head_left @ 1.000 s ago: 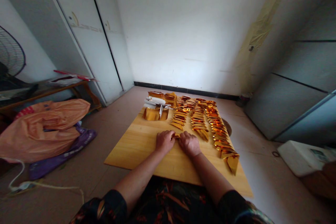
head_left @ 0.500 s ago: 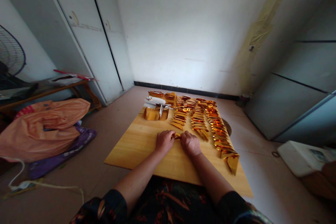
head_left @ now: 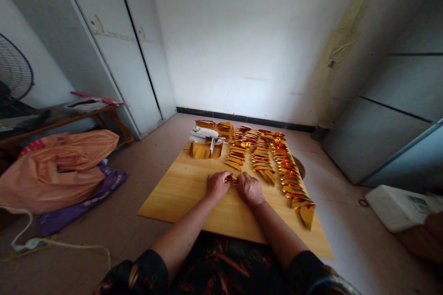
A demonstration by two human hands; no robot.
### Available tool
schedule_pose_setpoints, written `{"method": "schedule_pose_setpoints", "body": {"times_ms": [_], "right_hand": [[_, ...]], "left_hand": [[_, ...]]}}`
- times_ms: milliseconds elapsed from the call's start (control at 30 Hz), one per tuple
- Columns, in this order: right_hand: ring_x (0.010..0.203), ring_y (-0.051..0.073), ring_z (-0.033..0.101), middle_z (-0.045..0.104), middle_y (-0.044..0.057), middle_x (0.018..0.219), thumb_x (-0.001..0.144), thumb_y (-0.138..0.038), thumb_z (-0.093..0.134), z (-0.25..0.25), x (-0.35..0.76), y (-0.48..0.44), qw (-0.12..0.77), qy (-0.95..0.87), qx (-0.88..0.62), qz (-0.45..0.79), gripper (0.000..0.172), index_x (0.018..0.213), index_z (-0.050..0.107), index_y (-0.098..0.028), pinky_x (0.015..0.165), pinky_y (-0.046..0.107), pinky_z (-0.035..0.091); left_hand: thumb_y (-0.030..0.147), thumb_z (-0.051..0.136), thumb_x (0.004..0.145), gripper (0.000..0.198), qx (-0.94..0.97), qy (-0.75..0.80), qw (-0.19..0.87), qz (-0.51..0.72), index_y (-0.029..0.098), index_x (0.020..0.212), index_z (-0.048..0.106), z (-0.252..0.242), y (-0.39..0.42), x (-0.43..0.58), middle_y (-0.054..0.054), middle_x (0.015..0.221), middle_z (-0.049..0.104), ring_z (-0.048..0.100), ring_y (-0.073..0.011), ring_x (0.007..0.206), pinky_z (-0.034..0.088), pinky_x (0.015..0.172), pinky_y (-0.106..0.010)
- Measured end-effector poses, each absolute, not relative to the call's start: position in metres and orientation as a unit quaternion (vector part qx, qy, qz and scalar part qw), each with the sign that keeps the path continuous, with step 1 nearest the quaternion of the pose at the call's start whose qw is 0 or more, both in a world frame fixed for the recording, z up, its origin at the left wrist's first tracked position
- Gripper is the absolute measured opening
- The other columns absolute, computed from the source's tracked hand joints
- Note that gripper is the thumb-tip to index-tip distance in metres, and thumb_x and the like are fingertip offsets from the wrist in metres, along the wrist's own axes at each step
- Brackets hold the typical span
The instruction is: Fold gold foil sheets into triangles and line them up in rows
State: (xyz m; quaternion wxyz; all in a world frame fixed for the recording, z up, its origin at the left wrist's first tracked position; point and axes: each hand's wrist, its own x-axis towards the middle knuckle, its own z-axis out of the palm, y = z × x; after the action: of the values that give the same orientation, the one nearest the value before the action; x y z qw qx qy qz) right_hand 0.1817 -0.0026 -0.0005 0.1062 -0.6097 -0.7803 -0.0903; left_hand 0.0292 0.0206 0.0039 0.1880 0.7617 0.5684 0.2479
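Observation:
My left hand (head_left: 217, 185) and my right hand (head_left: 249, 189) rest side by side on a wooden board (head_left: 180, 189). Both are closed around a small piece of gold foil paper (head_left: 231, 179) pinched between them. Only a sliver of the paper shows between the fingers. Beyond the hands lie three rows of folded gold pieces (head_left: 263, 159), running from the far edge toward the right front. A stack of gold sheets and white paper (head_left: 206, 142) sits at the board's far left corner.
An orange plastic bag (head_left: 58, 166) over a purple one lies on the floor at left, with a cord (head_left: 51, 243) near it. A fan (head_left: 14, 71) and a low bench stand further left. A white box (head_left: 398, 207) sits at right.
The hands stay in the same place; the left hand's fingers have shifted slightly on the gold paper. Nothing else has moved.

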Motion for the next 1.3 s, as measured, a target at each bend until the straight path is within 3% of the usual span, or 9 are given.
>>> {"method": "schedule_pose_setpoints", "body": {"times_ms": [267, 567, 1300], "right_hand": [[0.067, 0.012, 0.057, 0.063, 0.003, 0.083, 0.092, -0.02, 0.041, -0.007, 0.185, -0.001, 0.121, -0.769, -0.621, -0.091, 0.022, 0.086, 0.062, -0.02, 0.058, 0.024, 0.03], [0.072, 0.013, 0.059, 0.064, 0.003, 0.089, 0.088, -0.028, 0.046, 0.01, 0.183, -0.01, 0.137, -0.768, -0.624, -0.051, 0.017, 0.092, 0.062, -0.021, 0.062, 0.023, 0.035], [0.07, 0.012, 0.057, 0.063, 0.002, 0.084, 0.087, -0.027, 0.048, 0.01, 0.183, -0.01, 0.153, -0.774, -0.612, -0.052, 0.016, 0.09, 0.062, -0.02, 0.062, 0.022, 0.035]], "left_hand": [[0.017, 0.064, 0.077, 0.028, 0.762, 0.566, 0.195, 0.247, 0.026, 0.104, 0.068, 0.005, 0.02, 0.028, 0.001, 0.103, 0.072, 0.064, -0.0158, 0.097, 0.043, 0.088, -0.028], [0.032, 0.068, 0.075, 0.029, 0.764, 0.566, 0.183, 0.249, 0.026, 0.102, 0.066, 0.011, 0.017, 0.029, 0.001, 0.098, 0.072, 0.064, -0.0168, 0.091, 0.042, 0.084, -0.029], [0.022, 0.068, 0.07, 0.055, 0.764, 0.575, 0.178, 0.235, 0.027, 0.123, 0.053, 0.003, 0.021, 0.024, -0.002, 0.113, 0.062, 0.056, -0.019, 0.107, 0.041, 0.093, -0.031]]}}
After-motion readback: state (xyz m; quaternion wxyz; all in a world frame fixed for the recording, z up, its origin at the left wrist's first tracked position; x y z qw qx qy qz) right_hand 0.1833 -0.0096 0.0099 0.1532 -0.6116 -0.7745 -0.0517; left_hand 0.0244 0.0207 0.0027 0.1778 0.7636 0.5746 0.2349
